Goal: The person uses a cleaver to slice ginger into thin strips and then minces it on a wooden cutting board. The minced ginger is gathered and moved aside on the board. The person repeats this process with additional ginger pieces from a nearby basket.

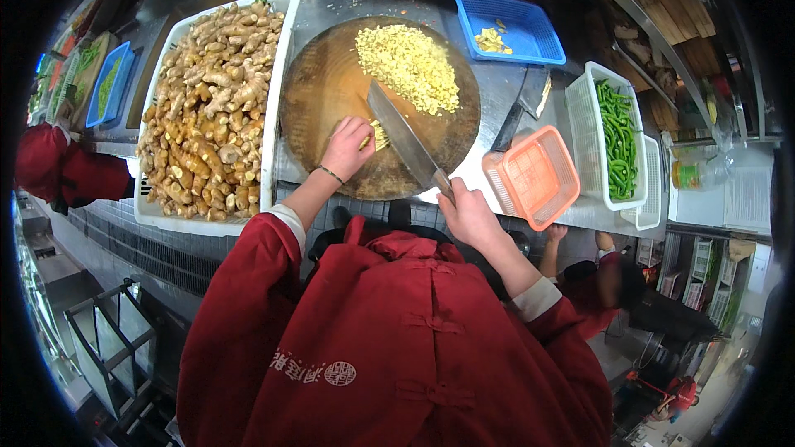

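Observation:
My right hand (470,214) is closed around the handle of a large cleaver (404,139), its blade over a round wooden chopping block (317,105). My left hand (349,148), with a thin band at the wrist, presses on a small bunch of ginger strips (379,136) just left of the blade. Farther up the block lies a wide heap of chopped ginger (407,65). To the left of the block, a large white plastic crate (279,93) is heaped with whole ginger roots (211,105).
A blue basket (528,28) with some ginger slices stands at the back right. Nearer are a second cleaver (512,121), orange baskets (537,177) and a white basket (584,118) of green chillies (616,143). Co-workers in red stand at far left (74,167) and right (577,304).

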Available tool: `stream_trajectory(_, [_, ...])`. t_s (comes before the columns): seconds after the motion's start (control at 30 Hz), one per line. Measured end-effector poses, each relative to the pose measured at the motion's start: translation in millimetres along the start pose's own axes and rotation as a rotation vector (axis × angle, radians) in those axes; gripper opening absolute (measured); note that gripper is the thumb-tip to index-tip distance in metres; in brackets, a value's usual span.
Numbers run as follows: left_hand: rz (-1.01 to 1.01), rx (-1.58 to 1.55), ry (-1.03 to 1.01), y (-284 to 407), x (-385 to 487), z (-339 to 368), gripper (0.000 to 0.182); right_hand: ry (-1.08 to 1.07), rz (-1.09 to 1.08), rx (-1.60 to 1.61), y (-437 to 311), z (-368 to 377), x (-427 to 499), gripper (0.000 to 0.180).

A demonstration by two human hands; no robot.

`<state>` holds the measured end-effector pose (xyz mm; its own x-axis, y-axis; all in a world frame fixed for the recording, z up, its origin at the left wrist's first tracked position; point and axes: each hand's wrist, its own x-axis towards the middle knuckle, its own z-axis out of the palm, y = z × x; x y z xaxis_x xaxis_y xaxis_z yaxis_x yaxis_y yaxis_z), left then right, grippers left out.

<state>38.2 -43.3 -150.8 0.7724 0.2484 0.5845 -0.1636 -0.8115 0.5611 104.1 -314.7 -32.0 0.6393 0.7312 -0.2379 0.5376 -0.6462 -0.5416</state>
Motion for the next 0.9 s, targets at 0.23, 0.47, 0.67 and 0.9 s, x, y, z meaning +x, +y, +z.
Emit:
stream_trajectory(0.23, [-0.027,0.003,-0.038,2.3,1.8,-1.7,0.018,0.009,-0.031,-0.049,-19.8,-24.7,6.4,0.028])
stream_trajectory(0.47, [-0.048,0.025,-0.047,4.5,3.0,-2.5,0.014,-0.009,-0.062,-0.032,-26.4,1.2,31.6,0.027])
stream_trajectory(0.67, [-0.049,0.052,-0.090,7.7,1.1,-1.6,0.015,0.044,-0.075,-0.034,-32.7,10.9,53.9,0.025])
stream_trajectory(0.9, [-0.038,0.072,-0.068,6.4,1.1,-1.5,0.015,-0.038,0.033,-0.089,-37.2,9.3,41.2,0.025])
